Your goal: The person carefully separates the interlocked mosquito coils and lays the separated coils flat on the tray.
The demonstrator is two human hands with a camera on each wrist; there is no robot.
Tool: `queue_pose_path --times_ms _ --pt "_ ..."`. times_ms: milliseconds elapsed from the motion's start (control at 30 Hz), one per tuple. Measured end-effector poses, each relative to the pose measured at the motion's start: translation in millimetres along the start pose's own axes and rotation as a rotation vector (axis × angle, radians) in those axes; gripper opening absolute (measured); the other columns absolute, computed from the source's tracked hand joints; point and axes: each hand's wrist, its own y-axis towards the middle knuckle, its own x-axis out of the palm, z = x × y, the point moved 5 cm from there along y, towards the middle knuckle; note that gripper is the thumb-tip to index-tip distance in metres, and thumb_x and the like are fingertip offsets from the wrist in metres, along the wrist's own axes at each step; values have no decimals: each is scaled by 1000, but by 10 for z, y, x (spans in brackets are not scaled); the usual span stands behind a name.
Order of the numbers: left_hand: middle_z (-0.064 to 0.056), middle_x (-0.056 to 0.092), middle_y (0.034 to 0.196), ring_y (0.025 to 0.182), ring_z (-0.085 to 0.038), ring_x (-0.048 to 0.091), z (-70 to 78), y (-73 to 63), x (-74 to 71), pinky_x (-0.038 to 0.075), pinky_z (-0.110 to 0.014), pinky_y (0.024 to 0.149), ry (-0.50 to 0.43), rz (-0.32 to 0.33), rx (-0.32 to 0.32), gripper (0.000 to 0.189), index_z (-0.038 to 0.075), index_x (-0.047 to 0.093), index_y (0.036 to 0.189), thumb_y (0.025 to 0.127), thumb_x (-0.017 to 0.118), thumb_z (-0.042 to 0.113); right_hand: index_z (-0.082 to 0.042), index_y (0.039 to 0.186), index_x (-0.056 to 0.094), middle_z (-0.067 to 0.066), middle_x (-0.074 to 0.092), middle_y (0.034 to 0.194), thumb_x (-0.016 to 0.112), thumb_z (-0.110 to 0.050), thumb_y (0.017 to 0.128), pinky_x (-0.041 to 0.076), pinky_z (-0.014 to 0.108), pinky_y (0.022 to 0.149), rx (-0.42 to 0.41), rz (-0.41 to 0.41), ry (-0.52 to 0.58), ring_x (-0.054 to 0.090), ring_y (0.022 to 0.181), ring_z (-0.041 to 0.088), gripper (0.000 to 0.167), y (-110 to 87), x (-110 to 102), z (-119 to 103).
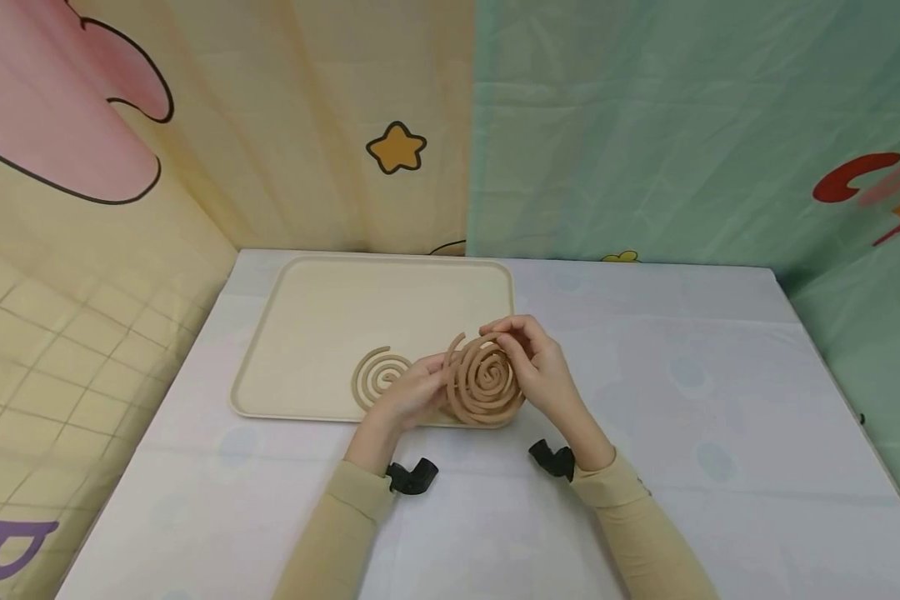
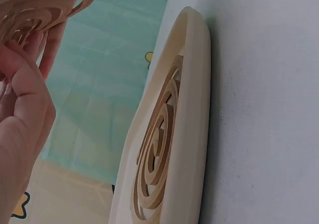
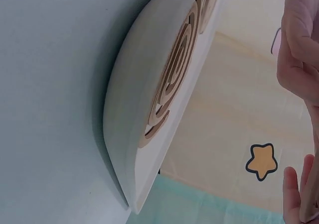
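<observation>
Over the front right part of the cream tray (image 1: pixel 307 333), both hands hold up a brown mosquito coil (image 1: pixel 489 377), its spiral face visible in the head view. My left hand (image 1: pixel 414 393) grips its left side, fingers partly hidden behind it. The right hand (image 1: pixel 537 360) pinches its upper right edge between thumb and fingers. In the left wrist view the raised coil (image 2: pixel 45 5) appears nearly edge-on above the left hand (image 2: pixel 22 99). Another coil (image 1: pixel 371 387) lies flat in the tray, left of the left hand. A further coil (image 3: pixel 174 74) lies in the tray beneath the hands.
The tray has a low raised rim (image 1: pixel 285 417) and rests on a white-covered table (image 1: pixel 690 433). Patterned curtains (image 1: pixel 645 125) stand along the table's back and sides. Black wrist-worn pieces (image 1: pixel 412 477) sit at both wrists.
</observation>
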Motion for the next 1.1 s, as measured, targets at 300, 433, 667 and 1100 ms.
queue_pose_path --times_ms 300,433,667,1100 --pt "0 66 108 93 -5 61 10 38 -11 53 -20 80 -25 192 -43 37 -10 53 132 103 47 13 4 112 52 21 66 118 46 -5 103 49 18 99 1 -21 52 61 120 18 14 20 -4 6" --pt "6 69 102 91 -4 62 36 37 -10 52 -18 78 -84 237 -41 37 -8 54 133 102 49 13 5 109 53 23 65 117 47 -4 102 47 22 104 -30 -35 68 54 129 31 13 20 -28 -3" --pt "9 71 95 89 -5 64 116 8 -35 52 -18 77 -85 334 19 33 -8 58 127 101 52 10 6 102 55 23 60 122 52 1 99 43 28 110 -81 -67 68 49 133 13 6 19 -88 -25" --pt "-7 61 115 106 -10 57 237 -70 -69 53 -18 83 -108 374 98 35 -11 52 132 102 46 6 9 122 58 4 66 106 56 -12 100 59 28 81 282 -53 195 67 90 6 30 33 -168 176"
